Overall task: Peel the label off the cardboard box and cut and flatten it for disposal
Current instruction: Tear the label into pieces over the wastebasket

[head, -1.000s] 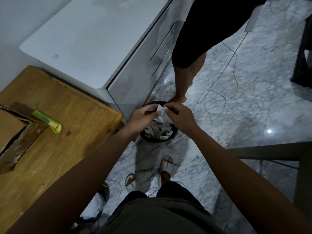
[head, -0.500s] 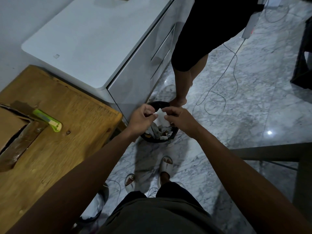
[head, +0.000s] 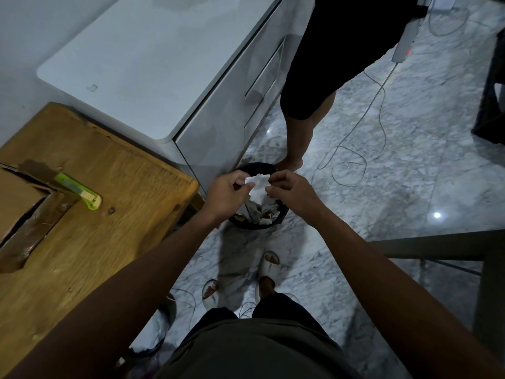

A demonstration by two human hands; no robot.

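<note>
A white piece of label (head: 257,185) is pinched between my left hand (head: 226,193) and my right hand (head: 291,190), directly above a small black bin (head: 257,225) on the floor that holds several paper scraps. The brown cardboard box (head: 19,206), partly cut open with taped flaps, lies at the left edge of the wooden table (head: 109,214). A green utility knife (head: 79,190) rests on the table beside the box.
A white cabinet (head: 153,64) with drawers stands behind the table. Another person's legs (head: 303,127) stand just beyond the bin. A thin cable (head: 352,149) loops over the marble floor. A grey frame (head: 437,247) is at right. My sandalled feet are below the bin.
My hands have shifted slightly up and together over the bin, working the white label piece between the fingers. The view has tilted a little.
</note>
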